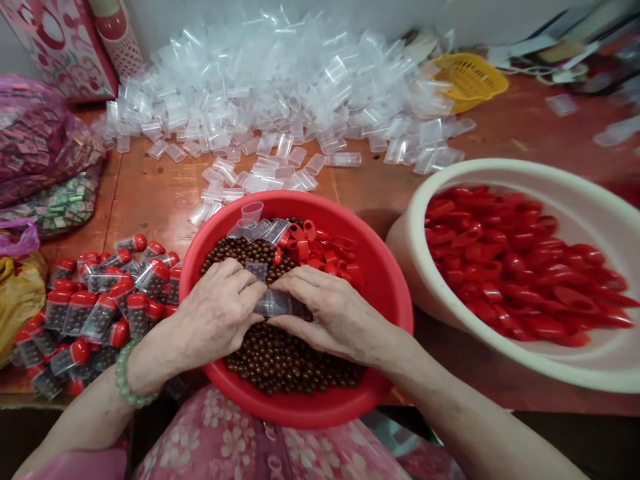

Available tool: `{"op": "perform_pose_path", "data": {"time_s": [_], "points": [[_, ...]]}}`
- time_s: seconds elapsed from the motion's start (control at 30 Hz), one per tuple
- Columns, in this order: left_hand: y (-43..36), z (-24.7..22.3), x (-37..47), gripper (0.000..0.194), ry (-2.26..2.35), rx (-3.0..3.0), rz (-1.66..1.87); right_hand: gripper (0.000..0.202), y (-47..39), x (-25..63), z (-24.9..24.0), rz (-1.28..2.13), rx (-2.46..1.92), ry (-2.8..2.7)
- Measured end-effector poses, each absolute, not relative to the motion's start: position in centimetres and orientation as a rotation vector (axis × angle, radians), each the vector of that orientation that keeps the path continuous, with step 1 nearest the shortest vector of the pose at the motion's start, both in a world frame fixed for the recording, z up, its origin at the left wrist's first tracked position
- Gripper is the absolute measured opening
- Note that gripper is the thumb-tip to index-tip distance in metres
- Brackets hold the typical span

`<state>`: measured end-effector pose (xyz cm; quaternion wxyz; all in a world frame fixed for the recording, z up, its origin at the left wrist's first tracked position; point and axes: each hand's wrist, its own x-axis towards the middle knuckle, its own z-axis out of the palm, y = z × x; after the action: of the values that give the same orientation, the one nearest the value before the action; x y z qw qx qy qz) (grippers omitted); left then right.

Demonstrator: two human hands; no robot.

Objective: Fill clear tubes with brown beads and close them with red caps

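Over the red basin (pixel 383 287), my right hand (pixel 335 310) grips a small clear plastic container (pixel 280 305) between thumb and fingers. My left hand (pixel 215 313) is closed at the container's left end, its fingertips against it; a green bead bracelet circles that wrist. How full the container is, the fingers mostly hide. Glossy brown balls (pixel 295 370) fill the basin below both hands. Red plastic caps (pixel 327 253) lie in the basin behind my right hand, and a few clear empty containers (pixel 273 231) rest on the balls at the back.
Filled containers with red caps (pixel 97 310) are heaped at the left. A large pile of clear containers (pixel 280 87) covers the back. To the right stands a white tub (pixel 420 300) of red caps. A yellow basket (pixel 470 80) and plastic bags (pixel 40 140) sit farther out.
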<state>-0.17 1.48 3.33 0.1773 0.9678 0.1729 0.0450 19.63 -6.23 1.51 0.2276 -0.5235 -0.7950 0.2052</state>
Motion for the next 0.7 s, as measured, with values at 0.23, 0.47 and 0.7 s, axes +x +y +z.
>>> {"op": "perform_pose_path", "data": {"time_s": [0.23, 0.47, 0.7], "points": [[1.1, 3.2, 0.2, 0.023, 0.455, 2.66, 0.177, 0.021, -7.8, 20.3, 1.1, 0.676, -1.437, -2.012], [0.5, 2.4, 0.9, 0.029, 0.506, 2.573, 0.184, 0.034, -8.5, 20.9, 0.5, 0.854, -1.436, -1.679], [0.0, 2.7, 2.2, 0.029, 0.515, 2.3, 0.277, 0.042, -9.1, 20.8, 1.3, 1.293, -1.231, -1.029]]}}
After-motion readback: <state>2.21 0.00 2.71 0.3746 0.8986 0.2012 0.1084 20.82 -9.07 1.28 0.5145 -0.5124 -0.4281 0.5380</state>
